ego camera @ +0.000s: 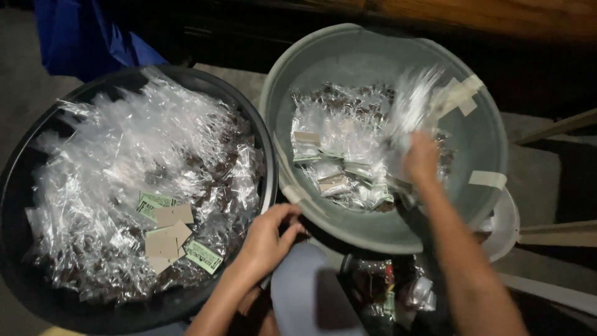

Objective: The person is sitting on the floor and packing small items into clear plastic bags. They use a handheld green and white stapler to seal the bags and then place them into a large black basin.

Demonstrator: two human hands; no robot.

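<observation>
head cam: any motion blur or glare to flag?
Head view: right hand and the clear plastic packets it holds are motion-smeared; left hand sharp; glare off cellophane packets in the round black tub; grey plastic basin evenly lit, surroundings dark.

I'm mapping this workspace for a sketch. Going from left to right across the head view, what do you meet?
Black basin heaped with clear packets → green and brown card tags → left hand → grey-green basin → right hand holding blurred clear packets → strip of tape.
</observation>
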